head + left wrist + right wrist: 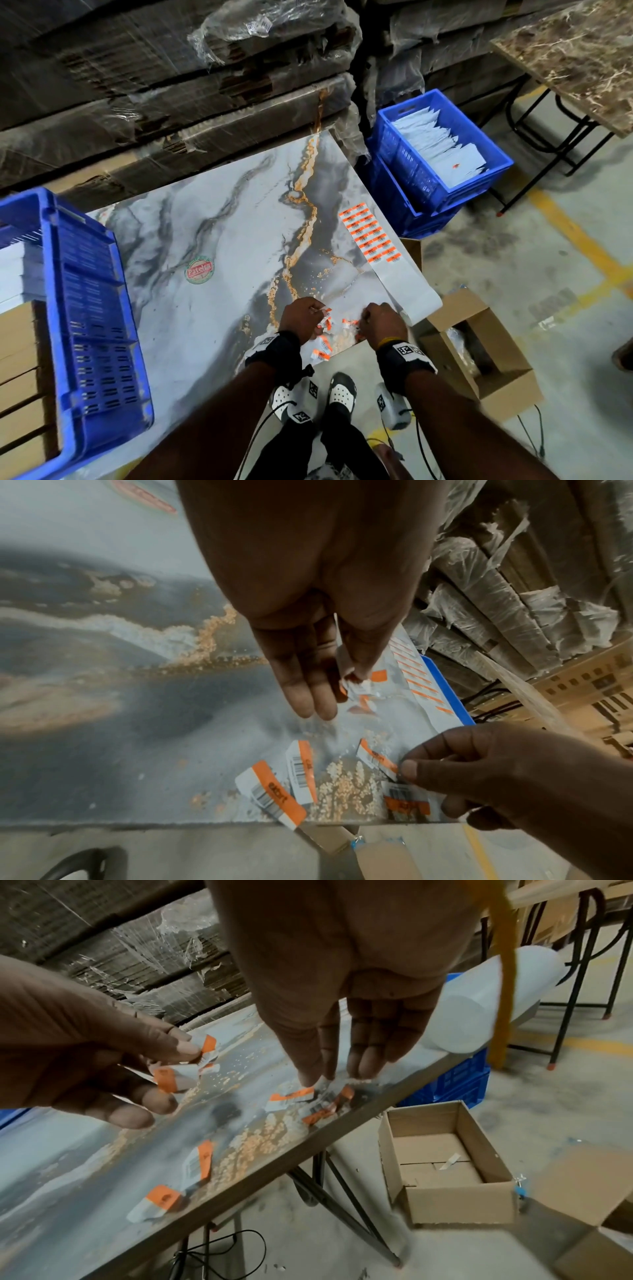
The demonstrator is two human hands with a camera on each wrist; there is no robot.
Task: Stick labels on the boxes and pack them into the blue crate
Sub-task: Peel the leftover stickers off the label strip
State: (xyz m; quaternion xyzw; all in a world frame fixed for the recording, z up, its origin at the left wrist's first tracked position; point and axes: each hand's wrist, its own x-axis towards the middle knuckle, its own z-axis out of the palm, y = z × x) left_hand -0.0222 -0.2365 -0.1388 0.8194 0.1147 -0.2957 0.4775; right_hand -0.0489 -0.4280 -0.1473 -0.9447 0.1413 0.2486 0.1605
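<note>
Right now the labels are being gathered: at nine o'clock sits the blue plastic crate (99, 329). The left hand (301, 322) pinches small orange-and-white paper labels (181, 1076). The right hand (382, 323) pinches one label off the grey marble table (212, 219). Next, a box is needed; more boxes sit at two o'clock.

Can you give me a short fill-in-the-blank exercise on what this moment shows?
1. The loose labels near the table edge are white and ____.
2. The left hand pinches several ____ between thumb and fingers.
3. The label sheet lies on the table to the ____ of the right hand.
4. The open cardboard box stands on the ____, beside the table.

Missing words: orange; labels; right; floor
</note>
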